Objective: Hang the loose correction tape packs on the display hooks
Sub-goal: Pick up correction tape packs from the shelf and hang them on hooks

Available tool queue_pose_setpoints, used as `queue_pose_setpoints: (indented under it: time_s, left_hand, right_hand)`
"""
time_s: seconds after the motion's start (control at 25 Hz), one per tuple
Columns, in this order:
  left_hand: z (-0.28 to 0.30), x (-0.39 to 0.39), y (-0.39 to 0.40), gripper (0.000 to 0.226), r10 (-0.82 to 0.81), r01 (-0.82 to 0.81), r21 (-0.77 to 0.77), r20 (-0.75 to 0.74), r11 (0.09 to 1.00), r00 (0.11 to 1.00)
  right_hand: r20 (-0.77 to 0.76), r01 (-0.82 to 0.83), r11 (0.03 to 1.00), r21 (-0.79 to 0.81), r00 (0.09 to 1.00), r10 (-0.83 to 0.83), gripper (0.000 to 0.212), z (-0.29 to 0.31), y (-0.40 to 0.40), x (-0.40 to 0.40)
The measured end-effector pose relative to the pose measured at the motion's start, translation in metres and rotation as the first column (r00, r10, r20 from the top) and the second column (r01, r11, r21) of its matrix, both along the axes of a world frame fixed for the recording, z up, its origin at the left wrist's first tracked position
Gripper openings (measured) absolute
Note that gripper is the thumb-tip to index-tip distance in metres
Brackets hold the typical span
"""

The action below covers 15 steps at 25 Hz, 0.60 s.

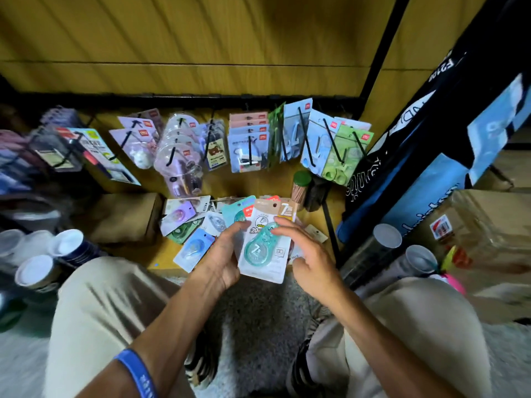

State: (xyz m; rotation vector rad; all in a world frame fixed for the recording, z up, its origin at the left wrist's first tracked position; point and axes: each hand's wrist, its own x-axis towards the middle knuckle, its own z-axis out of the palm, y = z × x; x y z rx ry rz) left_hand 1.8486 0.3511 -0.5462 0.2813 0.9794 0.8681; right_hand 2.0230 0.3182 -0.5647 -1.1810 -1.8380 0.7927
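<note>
A white card pack with a teal correction tape (260,251) is held upright in my left hand (221,258), which grips its left edge. The fingertips of my right hand (309,254) touch the top of the teal blister from the right. Behind it, several loose correction tape packs (195,222) in purple, green, blue and teal lie spread on the wooden shelf floor. Further back, black display hooks (304,136) carry rows of hanging stationery packs.
A brown cardboard box (126,216) sits left of the loose packs. A green-lidded jar (301,186) stands behind them. Stacked paper cups (69,245) are at the left, tubes (386,239) and a blue-black banner (431,168) at the right. My knees frame the bottom.
</note>
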Motion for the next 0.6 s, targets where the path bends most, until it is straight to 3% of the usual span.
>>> queue_pose_setpoints:
  time_s: [0.08,0.16,0.24,0.32,0.4,0.52,0.6]
  left_hand:
    - [0.004,0.01,-0.004,0.034,0.028,-0.029,0.01,0.024,1.0,0.999]
    - [0.011,0.02,-0.006,0.04,0.037,-0.039,0.049,0.047,0.998,0.998]
    - [0.016,0.028,-0.007,0.042,0.055,-0.06,0.094,0.055,0.994,0.997]
    - [0.017,0.032,-0.006,0.048,0.082,-0.087,0.156,0.042,0.984,0.996]
    - [0.016,0.033,-0.005,0.044,0.116,-0.118,0.204,0.022,0.972,0.993]
    - [0.017,0.034,-0.007,0.034,0.149,-0.145,0.252,0.005,0.957,0.989]
    - [0.018,0.033,-0.008,0.039,0.137,-0.132,0.268,0.0,0.954,0.991]
  right_hand:
    - [-0.2,0.088,0.989,-0.117,0.974,-0.11,0.051,0.006,-0.003,0.0]
    - [-0.248,0.235,0.969,-0.071,0.937,-0.246,0.035,0.014,-0.004,-0.003]
    - [-0.259,0.346,0.938,-0.011,0.905,-0.337,0.052,0.014,-0.004,-0.006]
    - [-0.44,0.352,0.922,-0.16,0.811,-0.386,0.073,0.015,-0.006,-0.011]
    - [-0.567,0.334,0.896,-0.293,0.694,-0.444,0.076,0.014,-0.009,-0.014]
    - [-0.604,0.337,0.849,-0.407,0.598,-0.527,0.062,0.016,-0.007,-0.011]
    - [-0.669,0.273,0.851,-0.449,0.529,-0.523,0.045,0.019,-0.003,-0.004]
